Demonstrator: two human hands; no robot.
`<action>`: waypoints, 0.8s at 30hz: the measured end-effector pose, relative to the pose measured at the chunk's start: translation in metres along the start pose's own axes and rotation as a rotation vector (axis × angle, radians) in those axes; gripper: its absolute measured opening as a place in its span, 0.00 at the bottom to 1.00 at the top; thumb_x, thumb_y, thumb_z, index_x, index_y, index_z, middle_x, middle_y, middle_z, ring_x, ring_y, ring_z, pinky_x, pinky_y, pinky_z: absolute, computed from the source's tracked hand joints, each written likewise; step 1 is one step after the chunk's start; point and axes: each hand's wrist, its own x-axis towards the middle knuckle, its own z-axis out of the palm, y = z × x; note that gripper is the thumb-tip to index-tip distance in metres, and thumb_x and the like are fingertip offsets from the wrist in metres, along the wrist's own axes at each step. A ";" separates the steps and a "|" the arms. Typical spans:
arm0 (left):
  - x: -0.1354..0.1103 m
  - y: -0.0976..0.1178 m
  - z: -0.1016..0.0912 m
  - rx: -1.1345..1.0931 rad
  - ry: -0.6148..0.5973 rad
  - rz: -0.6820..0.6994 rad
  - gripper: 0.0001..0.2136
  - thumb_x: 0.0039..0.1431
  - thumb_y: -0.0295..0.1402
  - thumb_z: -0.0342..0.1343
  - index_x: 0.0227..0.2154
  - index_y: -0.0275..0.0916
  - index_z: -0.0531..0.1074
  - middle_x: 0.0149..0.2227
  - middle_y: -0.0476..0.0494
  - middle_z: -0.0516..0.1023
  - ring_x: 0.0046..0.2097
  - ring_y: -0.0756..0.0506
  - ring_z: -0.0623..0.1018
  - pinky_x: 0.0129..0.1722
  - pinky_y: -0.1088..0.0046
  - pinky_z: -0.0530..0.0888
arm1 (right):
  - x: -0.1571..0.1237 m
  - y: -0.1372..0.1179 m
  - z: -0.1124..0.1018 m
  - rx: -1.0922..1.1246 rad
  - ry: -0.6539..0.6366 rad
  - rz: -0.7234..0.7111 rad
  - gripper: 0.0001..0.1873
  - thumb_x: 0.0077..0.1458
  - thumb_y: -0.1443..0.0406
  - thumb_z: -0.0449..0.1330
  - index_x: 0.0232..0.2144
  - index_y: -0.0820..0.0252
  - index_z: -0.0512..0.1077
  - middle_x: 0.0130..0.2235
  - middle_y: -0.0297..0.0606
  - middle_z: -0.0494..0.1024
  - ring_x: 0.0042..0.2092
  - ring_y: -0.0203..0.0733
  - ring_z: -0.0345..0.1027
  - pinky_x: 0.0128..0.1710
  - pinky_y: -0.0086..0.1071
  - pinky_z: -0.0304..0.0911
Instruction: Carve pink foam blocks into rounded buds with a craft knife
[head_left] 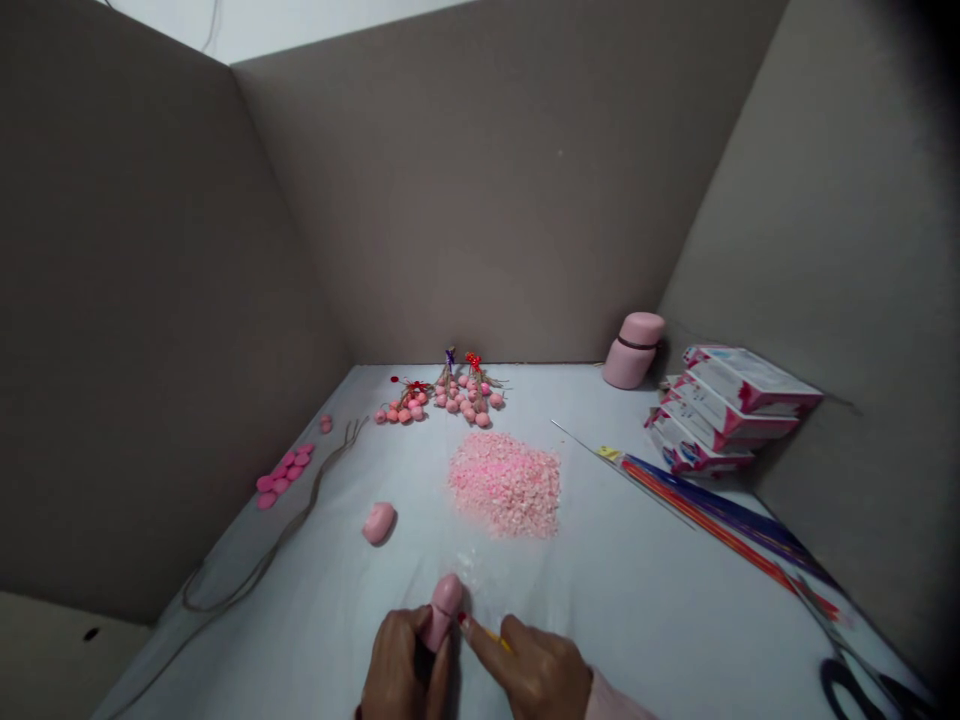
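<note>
My left hand (401, 670) is closed around a pink clay lump (442, 605) at the near edge of the white table (637, 580). My right hand (536, 665) pinches a thin yellow tool (491, 635) whose tip meets the lump. Another pink clay lump (379, 522) lies to the left. A heap of tiny pink flakes (506, 483) sits just beyond my hands. Some clear wrap (472, 568) lies between the heap and the held lump.
Finished pink ball clusters on twine (450, 395) stand at the back. Flat pink discs (285, 470) and brown cord (300, 520) lie left. A pink jar (634, 350), stacked boxes (720, 405), red and blue sticks (720, 525) and scissors (862, 690) are right. Cardboard walls surround the table.
</note>
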 end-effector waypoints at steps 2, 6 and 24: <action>0.000 0.000 0.000 -0.002 -0.026 -0.024 0.17 0.56 0.51 0.46 0.29 0.41 0.68 0.22 0.48 0.71 0.24 0.47 0.74 0.24 0.71 0.70 | -0.001 -0.001 0.002 -0.027 0.020 0.010 0.17 0.62 0.72 0.46 0.48 0.55 0.68 0.22 0.30 0.68 0.18 0.34 0.64 0.16 0.28 0.53; 0.001 0.004 -0.002 0.000 -0.060 -0.099 0.20 0.53 0.55 0.46 0.28 0.42 0.68 0.22 0.48 0.71 0.24 0.46 0.74 0.25 0.70 0.69 | -0.002 -0.001 0.006 -0.037 0.036 0.015 0.19 0.63 0.73 0.44 0.48 0.54 0.68 0.22 0.31 0.68 0.18 0.34 0.64 0.16 0.27 0.52; -0.001 -0.006 -0.003 -0.110 -0.148 -0.105 0.13 0.56 0.44 0.51 0.33 0.40 0.70 0.28 0.45 0.77 0.31 0.44 0.77 0.31 0.69 0.72 | -0.005 0.005 0.010 0.040 -0.038 0.024 0.21 0.63 0.74 0.39 0.52 0.56 0.62 0.25 0.32 0.69 0.20 0.35 0.67 0.17 0.28 0.55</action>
